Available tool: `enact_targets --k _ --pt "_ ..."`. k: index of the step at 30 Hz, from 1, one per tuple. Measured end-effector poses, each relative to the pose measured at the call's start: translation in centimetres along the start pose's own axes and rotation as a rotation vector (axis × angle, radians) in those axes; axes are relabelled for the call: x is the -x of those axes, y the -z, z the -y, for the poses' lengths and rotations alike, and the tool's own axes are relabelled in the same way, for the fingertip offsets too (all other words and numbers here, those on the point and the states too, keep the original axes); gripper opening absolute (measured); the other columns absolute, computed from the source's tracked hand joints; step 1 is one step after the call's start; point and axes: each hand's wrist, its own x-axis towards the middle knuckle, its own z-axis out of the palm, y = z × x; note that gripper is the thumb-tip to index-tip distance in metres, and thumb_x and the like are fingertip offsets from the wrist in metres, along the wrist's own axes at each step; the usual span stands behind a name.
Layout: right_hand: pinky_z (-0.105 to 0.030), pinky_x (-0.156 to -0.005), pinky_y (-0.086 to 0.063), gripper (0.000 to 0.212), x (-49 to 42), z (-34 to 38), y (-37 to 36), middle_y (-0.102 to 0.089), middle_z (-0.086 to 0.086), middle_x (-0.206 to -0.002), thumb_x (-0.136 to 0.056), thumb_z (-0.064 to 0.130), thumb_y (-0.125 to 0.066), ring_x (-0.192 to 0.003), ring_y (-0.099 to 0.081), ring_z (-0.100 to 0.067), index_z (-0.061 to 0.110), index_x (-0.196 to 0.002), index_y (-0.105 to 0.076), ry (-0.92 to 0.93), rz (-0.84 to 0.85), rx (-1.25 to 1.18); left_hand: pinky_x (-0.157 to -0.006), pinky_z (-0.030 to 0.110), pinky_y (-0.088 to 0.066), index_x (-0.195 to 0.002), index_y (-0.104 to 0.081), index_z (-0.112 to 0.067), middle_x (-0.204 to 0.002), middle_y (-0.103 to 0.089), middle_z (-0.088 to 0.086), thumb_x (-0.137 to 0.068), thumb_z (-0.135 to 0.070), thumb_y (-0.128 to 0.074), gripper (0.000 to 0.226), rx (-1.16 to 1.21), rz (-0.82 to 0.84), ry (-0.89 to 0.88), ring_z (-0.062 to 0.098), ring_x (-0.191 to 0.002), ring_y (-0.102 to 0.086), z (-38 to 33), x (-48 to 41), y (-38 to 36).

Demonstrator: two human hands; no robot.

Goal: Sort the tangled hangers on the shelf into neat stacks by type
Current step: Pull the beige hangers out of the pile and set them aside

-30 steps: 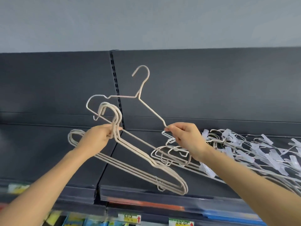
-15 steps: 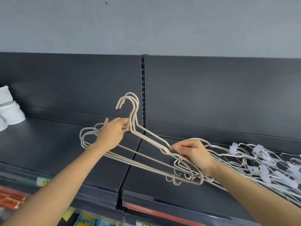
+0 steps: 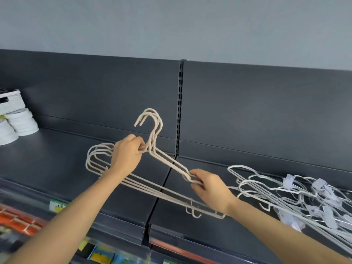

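Tangled white hangers (image 3: 297,193) beside right hand (image 3: 209,189); white rolls (image 3: 22,121) far left.

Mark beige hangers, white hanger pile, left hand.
beige hangers (image 3: 153,140): head view, stacked necks under the hooks.
white hanger pile (image 3: 318,184): head view, a clip in the tangle.
left hand (image 3: 127,155): head view, back of hand.

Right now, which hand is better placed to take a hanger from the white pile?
The right hand: it pinches the beige hangers at the end beside the white pile; the left hand, farther off, grips their necks and may hold them alone.
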Motion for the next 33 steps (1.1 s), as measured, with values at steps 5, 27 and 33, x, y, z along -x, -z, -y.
enact_targets --k 5,27,33 --pt "-0.031 -0.076 -0.047 0.028 -0.4 0.2 -1.1 -0.054 0.003 -0.1 -0.093 0.027 -0.051 -0.086 -0.056 -0.019 0.022 -0.121 -0.047 0.044 0.068 0.152 -0.059 0.029 -0.039 -0.075 -0.064 -0.008 -0.074 -0.053 0.0 -0.077 -0.013 -0.073 0.011 0.021 0.011 -0.032 0.019 -0.062 -0.05 0.9 0.2 0.1" --pt "-0.028 -0.072 -0.041 0.025 -2.9 -2.1 -2.8 -0.051 -0.004 -0.084 -0.097 0.011 -0.041 -0.078 -0.05 -0.023 0.019 -0.118 -0.053 0.011 0.047 0.093 -0.061 0.032 -0.042 -0.091 -0.058 -0.015 -0.085 -0.06 0.003 -0.09 -0.035 -0.059 0.021 -0.213 0.559 0.067 0.023 -0.075 -0.059 2.8 -2.9 -1.0" --pt "-0.033 -0.06 -0.033 0.016 -4.7 -3.6 -4.5 -0.046 -0.005 -0.071 -0.092 0.003 -0.037 -0.063 -0.035 -0.021 0.008 -0.08 -0.046 -0.144 0.188 0.11 -0.09 0.037 -0.047 -0.14 -0.039 -0.021 -0.128 -0.05 0.002 -0.081 -0.036 -0.069 0.068 -0.194 0.567 0.033 0.025 -0.11 -0.055 3.2 -1.8 -2.4"
